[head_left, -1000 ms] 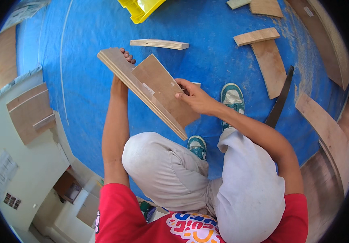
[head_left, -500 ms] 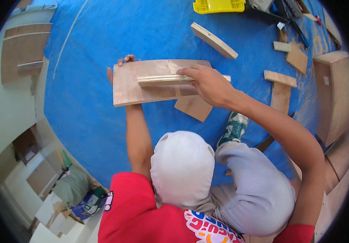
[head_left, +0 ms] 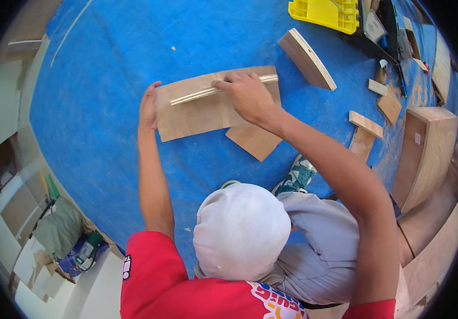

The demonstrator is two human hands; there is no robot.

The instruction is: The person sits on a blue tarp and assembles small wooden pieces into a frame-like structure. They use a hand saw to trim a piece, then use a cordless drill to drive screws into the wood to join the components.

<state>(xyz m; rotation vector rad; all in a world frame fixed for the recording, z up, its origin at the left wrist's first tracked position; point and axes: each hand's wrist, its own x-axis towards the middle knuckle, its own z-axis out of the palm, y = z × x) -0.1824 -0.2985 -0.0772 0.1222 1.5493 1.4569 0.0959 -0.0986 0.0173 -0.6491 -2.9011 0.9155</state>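
Note:
A wide plywood board (head_left: 197, 119) is in front of me, its right part above a smaller square wood piece (head_left: 254, 141). My left hand (head_left: 148, 109) holds the board at its left end, fingers pointing away from me along the edge; part of the grip is hidden. Across the board's face runs a narrow plywood piece (head_left: 194, 97), its pale layered edge facing up. My right hand (head_left: 247, 98) is closed over this narrow piece near its middle, covering part of it. Whether the two pieces are joined, I cannot tell.
A blue tarp (head_left: 101, 106) covers the floor. Beyond the board lies a loose thick plywood piece (head_left: 309, 58), near a yellow lid (head_left: 325, 13) and a dark toolbox (head_left: 370, 42). Wood offcuts (head_left: 364, 125) and a wooden box (head_left: 426, 154) are at the right. My shoe (head_left: 295, 175) is close by.
My left hand has come from beneath the board to its left end. The board has tilted and shifted slightly, the narrow piece now showing mostly its edge. The right hand stays on that piece.

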